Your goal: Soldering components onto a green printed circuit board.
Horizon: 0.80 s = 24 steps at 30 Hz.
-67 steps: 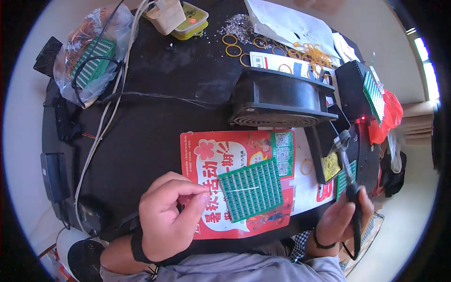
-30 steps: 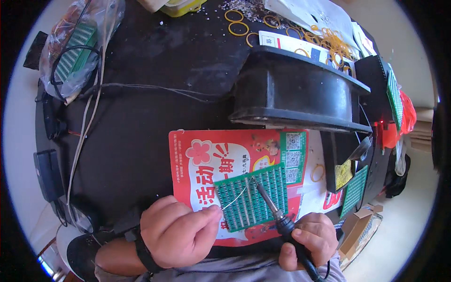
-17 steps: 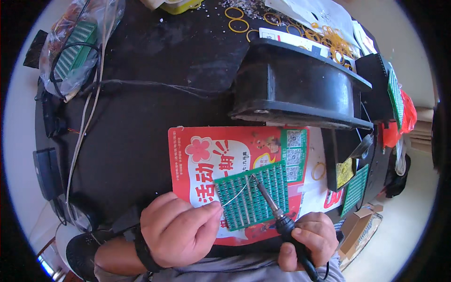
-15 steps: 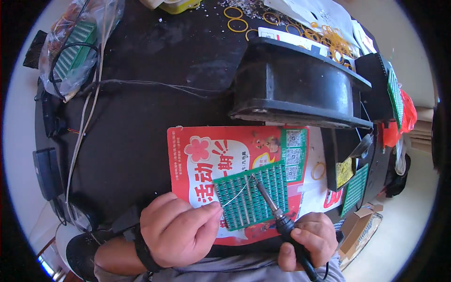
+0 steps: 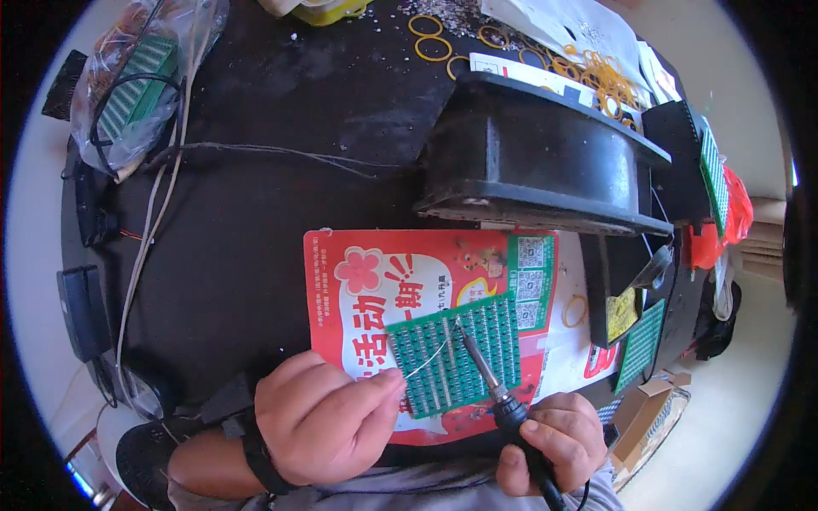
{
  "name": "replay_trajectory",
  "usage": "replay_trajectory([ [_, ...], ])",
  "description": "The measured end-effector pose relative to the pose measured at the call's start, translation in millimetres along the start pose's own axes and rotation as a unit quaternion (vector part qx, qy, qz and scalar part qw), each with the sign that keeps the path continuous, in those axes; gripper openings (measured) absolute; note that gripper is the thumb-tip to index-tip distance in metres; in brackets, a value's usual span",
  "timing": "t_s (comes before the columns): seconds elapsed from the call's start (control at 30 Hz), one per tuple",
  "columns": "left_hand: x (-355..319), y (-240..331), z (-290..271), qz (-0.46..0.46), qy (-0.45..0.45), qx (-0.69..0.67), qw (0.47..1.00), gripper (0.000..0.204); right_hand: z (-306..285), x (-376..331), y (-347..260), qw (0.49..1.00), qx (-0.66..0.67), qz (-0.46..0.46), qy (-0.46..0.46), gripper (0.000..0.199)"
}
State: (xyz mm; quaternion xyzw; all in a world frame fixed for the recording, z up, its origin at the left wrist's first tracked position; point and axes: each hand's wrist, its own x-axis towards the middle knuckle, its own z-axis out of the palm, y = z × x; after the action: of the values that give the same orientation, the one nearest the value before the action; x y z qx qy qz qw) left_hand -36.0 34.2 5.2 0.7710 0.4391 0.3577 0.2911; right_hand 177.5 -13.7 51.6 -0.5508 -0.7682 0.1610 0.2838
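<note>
A green circuit board [image 5: 477, 362] with rows of small parts lies slightly turned on a red printed sheet [image 5: 328, 272]. My left hand [image 5: 328, 417] pinches a thin length of solder wire [image 5: 428, 361] between thumb and fingers, and the wire curves up over the board. From the right, my right hand [image 5: 558, 447] is closed round the dark handle of a soldering iron [image 5: 509, 407]. Its tip points up and left at the board's upper middle, close to the wire's end; whether tip and wire touch is too small to tell.
Beyond the sheet stands a large black casing [image 5: 545, 157]. Right of it are a black stand with a yellow sponge [image 5: 622, 313] and another green board [image 5: 643, 345]. Yellow rings [image 5: 596, 72] lie at the back. Cables [image 5: 158, 204] and a bag of boards [image 5: 141, 81] are left.
The soldering iron's tip has shifted very slightly down along the board. The left hand and wire have barely moved, and the circuit board stays in place.
</note>
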Motion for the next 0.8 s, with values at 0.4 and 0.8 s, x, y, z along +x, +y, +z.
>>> replay_trajectory([
  [0.4, -0.7, -1.8, -0.2, 0.006, -0.025, 0.020, 0.999, 0.022, 1.0, -2.7, 0.1, 1.000, -0.011, -0.018, 0.005, 0.027],
  [0.8, 1.9, 0.1, 2.0, 0.017, -0.028, 0.032, 0.999, 0.024, 2.4, -18.7, 16.7, 0.999, 0.036, -0.038, 0.012, 0.028],
])
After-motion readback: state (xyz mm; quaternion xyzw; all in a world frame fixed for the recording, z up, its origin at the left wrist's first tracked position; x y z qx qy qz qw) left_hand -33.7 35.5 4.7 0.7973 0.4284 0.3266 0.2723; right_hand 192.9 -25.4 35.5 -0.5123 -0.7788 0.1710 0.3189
